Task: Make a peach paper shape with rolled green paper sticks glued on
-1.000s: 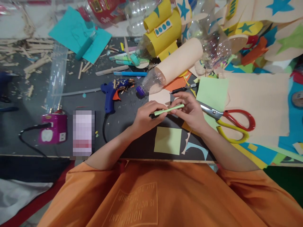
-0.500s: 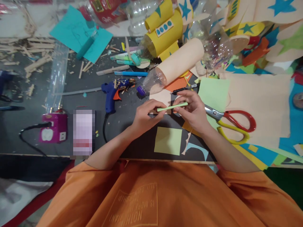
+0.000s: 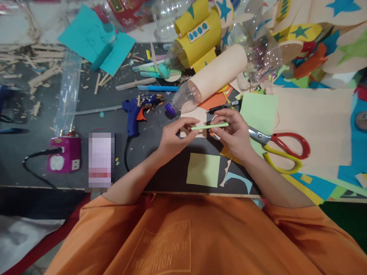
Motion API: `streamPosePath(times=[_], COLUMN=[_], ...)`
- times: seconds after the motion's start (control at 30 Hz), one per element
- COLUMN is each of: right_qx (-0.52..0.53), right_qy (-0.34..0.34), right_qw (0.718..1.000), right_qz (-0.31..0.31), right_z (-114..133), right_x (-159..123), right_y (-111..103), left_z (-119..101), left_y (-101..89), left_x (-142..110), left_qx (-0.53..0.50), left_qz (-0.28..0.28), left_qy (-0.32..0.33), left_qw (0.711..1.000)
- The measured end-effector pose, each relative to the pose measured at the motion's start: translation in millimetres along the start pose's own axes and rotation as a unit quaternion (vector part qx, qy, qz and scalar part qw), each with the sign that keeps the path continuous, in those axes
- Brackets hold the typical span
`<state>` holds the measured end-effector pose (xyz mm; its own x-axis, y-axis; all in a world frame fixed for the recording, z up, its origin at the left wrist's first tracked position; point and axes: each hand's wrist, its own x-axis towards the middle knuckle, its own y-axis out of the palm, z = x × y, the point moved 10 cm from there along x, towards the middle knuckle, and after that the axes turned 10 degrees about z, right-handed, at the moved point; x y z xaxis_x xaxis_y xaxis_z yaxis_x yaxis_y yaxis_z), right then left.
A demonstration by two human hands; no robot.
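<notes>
A thin light-green paper strip [image 3: 210, 125] is stretched level between my two hands above the dark table. My left hand [image 3: 175, 138] pinches its left end between thumb and fingers. At the right part of the strip, my right hand [image 3: 233, 130] grips it with the thumb below and the fingers curled behind. Under the hands lies a cream paper piece [image 3: 194, 114], partly covered. Close to my body rests a yellow-green paper square [image 3: 203, 170]. Scissors [image 3: 259, 136] with red and yellow handles lie right of my right hand, across a pale green sheet [image 3: 259, 110].
A blue glue gun [image 3: 132, 114] lies left of my hands, its cord running to the table's front. Behind them is a bottle wrapped in cream paper [image 3: 220, 72]. A pink power adapter [image 3: 63, 154] and a blurred phone [image 3: 99, 160] are at left. Large cream paper [image 3: 312, 130] covers the right.
My left hand has shifted slightly left and its end of the strip has dropped a little, so the strip is more level. Both hands still hold it.
</notes>
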<state>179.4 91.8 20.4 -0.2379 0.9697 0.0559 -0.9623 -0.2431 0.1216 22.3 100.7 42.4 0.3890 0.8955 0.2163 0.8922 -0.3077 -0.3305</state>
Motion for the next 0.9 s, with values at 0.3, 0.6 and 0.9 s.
streamPosePath(times=[0.3,0.6,0.9], right_qx=[0.006,0.070,0.082], right_qy=[0.071,0.079,0.046], right_qw=[0.997,0.994,0.994], right_qz=[0.027,0.004,-0.050], right_z=[-7.0,-14.2,-9.3], right_x=[-0.3,-1.2,1.7], right_y=[6.6,3.5,-8.5], left_z=[-4.6,6.1,17.5], left_y=[0.6,-11.8,-18.7], left_x=[1.1,-0.4,1.2], left_qx=[0.040,-0.016,-0.070], left_qz=[0.015,-0.028,-0.063], left_qy=[-0.006,-0.032,-0.070], left_qw=[0.999,0.999,0.993])
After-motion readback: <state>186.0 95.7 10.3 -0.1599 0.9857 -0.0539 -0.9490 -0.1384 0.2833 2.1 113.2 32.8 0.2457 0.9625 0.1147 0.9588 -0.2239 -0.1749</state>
